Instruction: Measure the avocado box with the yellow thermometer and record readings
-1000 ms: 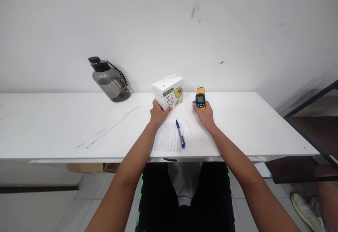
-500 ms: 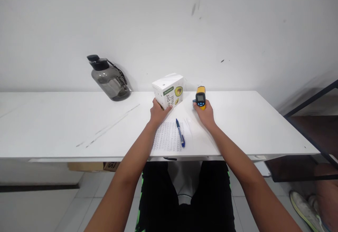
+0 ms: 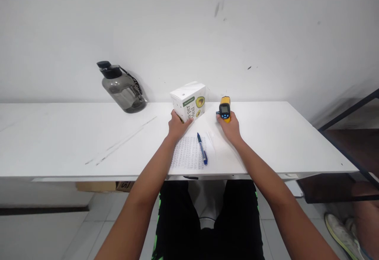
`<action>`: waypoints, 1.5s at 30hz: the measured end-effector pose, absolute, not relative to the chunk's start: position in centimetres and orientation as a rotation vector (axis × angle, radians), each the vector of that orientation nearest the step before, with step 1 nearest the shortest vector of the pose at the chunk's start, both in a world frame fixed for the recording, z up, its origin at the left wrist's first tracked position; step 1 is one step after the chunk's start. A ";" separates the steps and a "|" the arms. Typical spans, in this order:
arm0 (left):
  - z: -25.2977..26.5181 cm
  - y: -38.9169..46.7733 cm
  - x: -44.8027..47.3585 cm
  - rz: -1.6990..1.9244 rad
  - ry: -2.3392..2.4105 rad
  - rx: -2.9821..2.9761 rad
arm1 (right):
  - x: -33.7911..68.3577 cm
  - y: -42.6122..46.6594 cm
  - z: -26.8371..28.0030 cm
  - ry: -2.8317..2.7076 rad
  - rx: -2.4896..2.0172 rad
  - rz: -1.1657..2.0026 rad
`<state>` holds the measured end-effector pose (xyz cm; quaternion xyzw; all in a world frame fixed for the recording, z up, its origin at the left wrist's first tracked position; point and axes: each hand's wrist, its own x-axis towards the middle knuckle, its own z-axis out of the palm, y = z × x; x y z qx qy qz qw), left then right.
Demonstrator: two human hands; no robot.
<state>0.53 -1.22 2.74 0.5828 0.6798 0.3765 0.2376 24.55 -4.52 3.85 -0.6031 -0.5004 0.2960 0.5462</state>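
My left hand (image 3: 178, 126) grips the lower front of a white carton (image 3: 189, 101) printed with avocados and green lettering. The thumb lies across its printed face; the other fingers are partly hidden on the left side. To the right, my right hand (image 3: 231, 129) is wrapped round the handle of a yellow and black infrared thermometer (image 3: 225, 109), its small screen and blue buttons facing me. Nearer me, a blue pen (image 3: 202, 149) rests on a sheet of paper (image 3: 186, 154) covered in handwriting, between my forearms.
A grey, clear water bottle (image 3: 122, 90) with a black cap stands at the back left, near the wall. The white table (image 3: 118, 141) has dark streaks on its left half. Beyond its right end are a black metal frame (image 3: 349, 112) and another person's shoe (image 3: 343, 234).
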 end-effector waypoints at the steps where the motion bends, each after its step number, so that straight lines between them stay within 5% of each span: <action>1: 2.7 -1.2 0.5 1.030 1.863 1.597 | 24.5 -4.5 3.9 -1.188 -1.432 0.699; 45: 3.0 -1.4 0.6 1.018 1.860 1.600 | 24.6 -4.5 3.9 -1.171 -1.431 0.677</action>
